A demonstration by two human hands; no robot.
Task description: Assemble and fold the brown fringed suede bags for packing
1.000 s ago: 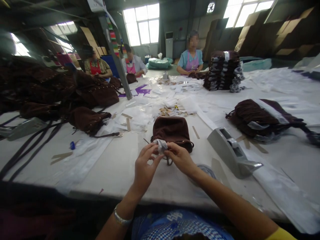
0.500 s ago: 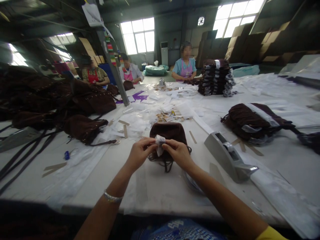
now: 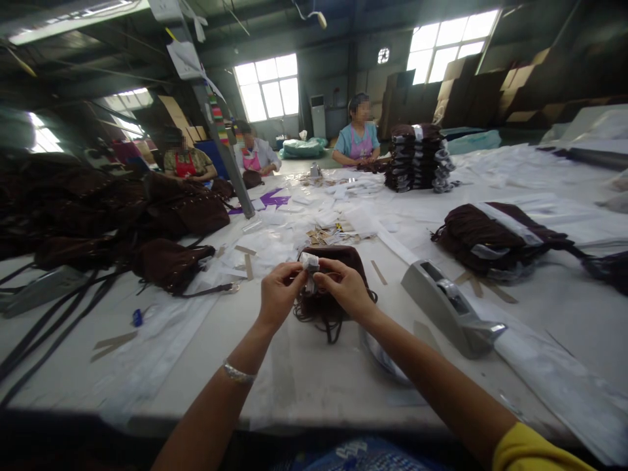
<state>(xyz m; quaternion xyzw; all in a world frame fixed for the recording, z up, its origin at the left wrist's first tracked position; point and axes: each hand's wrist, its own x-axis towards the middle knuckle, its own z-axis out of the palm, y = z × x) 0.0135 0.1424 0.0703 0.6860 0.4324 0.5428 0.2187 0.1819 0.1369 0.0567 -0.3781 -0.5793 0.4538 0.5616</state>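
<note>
In the head view, my left hand (image 3: 279, 293) and my right hand (image 3: 347, 285) meet at the middle of the table. Fingers and thumbs of both pinch a small, crumpled piece of white wrapping (image 3: 309, 261), which looks like thin paper or plastic. What it covers, if anything, I cannot make out. Directly behind and below it lies a dark brown drawstring bag (image 3: 350, 259), with thin cords (image 3: 332, 330) hanging towards me. My hands partly hide the bag's near side.
A grey tape dispenser (image 3: 444, 307) stands right of my right forearm. Brown bags (image 3: 169, 265) pile up at left; a wrapped bundle (image 3: 495, 239) lies at right. Beyond are a metal post (image 3: 235, 173), a bag stack (image 3: 417, 160) and co-workers, one in a pink apron (image 3: 362, 149).
My view has tilted slightly upward. Both hands still pinch the white wrapping, which now looks more bunched, and my fingers have shifted a little on it. The bag stays put.
</note>
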